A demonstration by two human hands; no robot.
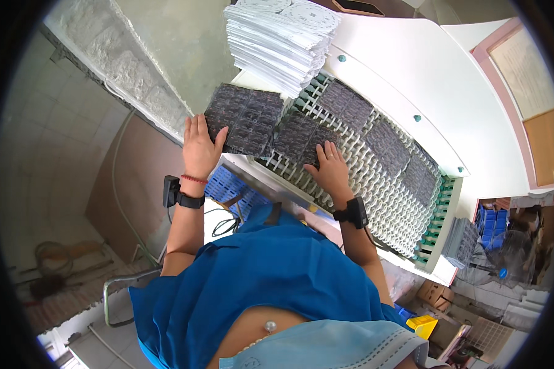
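Black, finely patterned, a flat panel (294, 133) lies on the near side of the roller bed at its left end, its long axis slanting from upper left to lower right, along the length of the bed. The right hand (331, 172) rests fingertips on its right end, palm down with the fingers slightly spread, grasping nothing. Just to the left is a second dark panel (246, 117), marked off in a grid; it looks nearly square from here, so which way its long axis runs cannot be told. At its left edge the left hand (201, 147) is unclenched, fingers straight and together, thumb set apart over the surface. Three more dark panels (388, 147) lie in a slanting row along the far side of the pale roller bed (375, 194). Above the left end stands a tall stack of white sheets (280, 49), and beyond the rollers spreads the machine's white housing (406, 67). Below the left hand sits a blue slatted crate (234, 187).
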